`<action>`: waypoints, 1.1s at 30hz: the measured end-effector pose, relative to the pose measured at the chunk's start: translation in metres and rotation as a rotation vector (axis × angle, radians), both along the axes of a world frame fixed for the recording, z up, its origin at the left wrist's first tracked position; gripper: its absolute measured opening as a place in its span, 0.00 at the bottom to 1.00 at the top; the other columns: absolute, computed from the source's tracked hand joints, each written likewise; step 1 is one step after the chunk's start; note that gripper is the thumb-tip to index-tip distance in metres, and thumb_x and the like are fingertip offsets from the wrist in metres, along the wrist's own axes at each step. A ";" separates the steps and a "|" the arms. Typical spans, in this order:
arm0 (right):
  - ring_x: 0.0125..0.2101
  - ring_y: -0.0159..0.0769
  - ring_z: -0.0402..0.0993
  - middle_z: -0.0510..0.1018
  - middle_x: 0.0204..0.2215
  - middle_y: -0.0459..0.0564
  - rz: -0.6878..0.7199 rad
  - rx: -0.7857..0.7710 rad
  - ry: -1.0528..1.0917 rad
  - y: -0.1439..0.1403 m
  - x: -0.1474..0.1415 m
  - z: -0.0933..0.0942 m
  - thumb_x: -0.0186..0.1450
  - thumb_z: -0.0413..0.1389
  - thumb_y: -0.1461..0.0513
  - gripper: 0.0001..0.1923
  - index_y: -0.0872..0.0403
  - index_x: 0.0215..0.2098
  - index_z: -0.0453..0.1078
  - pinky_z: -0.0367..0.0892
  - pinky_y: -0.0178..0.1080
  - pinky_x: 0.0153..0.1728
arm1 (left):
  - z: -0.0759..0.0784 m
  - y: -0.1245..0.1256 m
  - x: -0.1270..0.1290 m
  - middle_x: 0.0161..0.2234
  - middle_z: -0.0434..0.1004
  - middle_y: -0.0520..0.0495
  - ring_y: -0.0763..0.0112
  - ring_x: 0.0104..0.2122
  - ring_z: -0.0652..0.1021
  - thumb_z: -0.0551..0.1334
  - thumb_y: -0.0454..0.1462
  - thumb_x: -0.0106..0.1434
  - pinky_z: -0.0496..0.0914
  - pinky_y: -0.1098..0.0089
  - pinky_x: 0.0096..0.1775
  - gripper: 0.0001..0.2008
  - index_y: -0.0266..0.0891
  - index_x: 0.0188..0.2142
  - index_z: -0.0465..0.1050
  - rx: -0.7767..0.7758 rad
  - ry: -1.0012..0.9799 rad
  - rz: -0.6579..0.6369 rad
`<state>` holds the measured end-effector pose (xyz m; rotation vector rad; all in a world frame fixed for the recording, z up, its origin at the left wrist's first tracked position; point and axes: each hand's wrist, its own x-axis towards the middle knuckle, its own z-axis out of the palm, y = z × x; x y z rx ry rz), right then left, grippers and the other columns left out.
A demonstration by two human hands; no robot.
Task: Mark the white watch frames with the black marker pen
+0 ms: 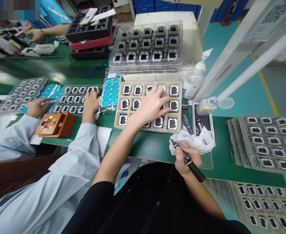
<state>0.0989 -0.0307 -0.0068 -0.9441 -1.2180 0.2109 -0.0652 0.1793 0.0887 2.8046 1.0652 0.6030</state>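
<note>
From the head camera, the left hand [150, 107] lies spread, fingers loose and gripping nothing, over the middle of a beige tray [179, 125] of small square black-and-white components [172, 123], its fingertips touching parts in the middle row; whether it is pressing one down or merely resting I cannot tell. The right hand [187, 158] is closed around a black marker pen [188, 161], tip up and to the left, and rests against a crumpled white wipe [201, 140] near the front edge of the green bench mat [155, 146]. By my judgement the step in hand is going through the tray piece by piece, with the pen held ready; the next move would call for steadying one component under the left fingers and bringing the pen tip across without disturbing its neighbours. The wipe lies between the pen and the tray and would have to be cleared or reached over. Just right of the tray stand a pump bottle [193, 83] and a small squat dispenser bottle [207, 105], close enough to be knocked. Behind it a clear tray [146, 44] holds more parts, and stacked trays [265, 144] sit to the right. On the left a co-worker in pale blue sleeves has one hand [91, 101] just beside the beige tray, crowding that side.
</note>
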 end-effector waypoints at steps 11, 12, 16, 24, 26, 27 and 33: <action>0.24 0.44 0.83 0.78 0.25 0.40 -0.037 -0.007 0.010 0.000 0.005 -0.013 0.76 0.70 0.62 0.07 0.48 0.47 0.76 0.90 0.53 0.35 | 0.007 0.028 0.032 0.61 0.82 0.31 0.34 0.67 0.79 0.81 0.34 0.66 0.77 0.39 0.66 0.23 0.36 0.60 0.87 -0.089 0.041 -0.160; 0.24 0.44 0.83 0.78 0.26 0.40 -0.033 -0.005 0.010 0.000 0.005 -0.014 0.76 0.70 0.62 0.08 0.48 0.47 0.75 0.90 0.53 0.34 | 0.010 0.026 0.030 0.61 0.82 0.31 0.34 0.67 0.79 0.81 0.34 0.66 0.77 0.39 0.67 0.22 0.35 0.58 0.87 -0.098 0.012 -0.157; 0.24 0.45 0.83 0.79 0.27 0.40 -0.031 0.013 0.022 -0.001 0.008 -0.017 0.75 0.70 0.62 0.09 0.48 0.47 0.75 0.90 0.54 0.33 | 0.017 0.007 0.006 0.62 0.84 0.37 0.46 0.64 0.82 0.79 0.34 0.66 0.80 0.47 0.67 0.20 0.39 0.55 0.81 -0.273 -0.300 -0.171; 0.27 0.53 0.87 0.79 0.26 0.40 -0.007 -0.025 0.026 0.000 0.009 -0.016 0.76 0.69 0.59 0.09 0.45 0.48 0.73 0.93 0.64 0.35 | -0.038 -0.116 -0.041 0.47 0.87 0.43 0.60 0.43 0.91 0.80 0.54 0.71 0.90 0.59 0.49 0.30 0.45 0.64 0.77 -0.725 -0.963 0.024; 0.28 0.53 0.88 0.80 0.26 0.39 0.041 -0.046 0.024 0.001 0.007 -0.013 0.77 0.68 0.59 0.09 0.45 0.50 0.73 0.94 0.68 0.41 | -0.056 -0.143 -0.036 0.47 0.87 0.44 0.61 0.41 0.91 0.82 0.54 0.70 0.90 0.59 0.49 0.30 0.44 0.63 0.79 -0.747 -1.001 0.089; 0.28 0.52 0.88 0.81 0.26 0.39 0.072 -0.054 0.021 0.002 0.005 -0.010 0.77 0.68 0.60 0.09 0.45 0.51 0.74 0.94 0.69 0.44 | -0.063 -0.153 -0.031 0.48 0.87 0.43 0.62 0.41 0.91 0.83 0.53 0.69 0.90 0.60 0.50 0.30 0.44 0.62 0.81 -0.745 -1.017 0.113; 0.33 0.49 0.92 0.83 0.28 0.40 0.155 -0.137 -0.073 0.005 -0.001 0.007 0.79 0.68 0.62 0.06 0.47 0.47 0.75 0.95 0.58 0.45 | -0.089 -0.182 -0.015 0.52 0.91 0.40 0.59 0.48 0.92 0.78 0.45 0.76 0.89 0.57 0.60 0.23 0.43 0.66 0.81 -0.653 -0.948 0.241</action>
